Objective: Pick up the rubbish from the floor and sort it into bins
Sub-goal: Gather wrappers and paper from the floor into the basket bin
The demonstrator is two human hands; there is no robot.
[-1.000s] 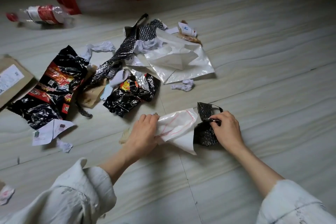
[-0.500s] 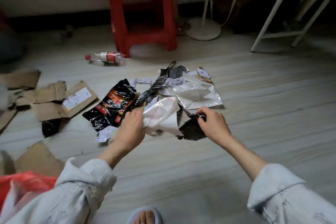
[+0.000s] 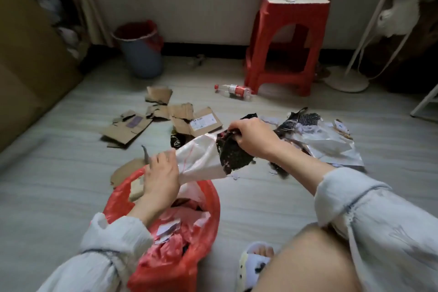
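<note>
Hands over red plastic bag (image 3: 208, 201) — left hand (image 3: 161, 178) grips crumpled white film (image 3: 201, 159), right hand (image 3: 253, 140) pinches black textured wrapper (image 3: 232, 156).

I am seeing a crumpled white bag (image 3: 201, 159) and black wrapper (image 3: 233, 155) hanging above the red-lined bin (image 3: 189, 239).

Domestic room, lived-in. A red plastic stool (image 3: 286, 38) is standing against a plain wall; a lined waste bin (image 3: 139, 48) is sitting by a curtain (image 3: 91, 5). Torn cardboard (image 3: 163, 116) is lying across pale floorboards (image 3: 54, 180).
</note>
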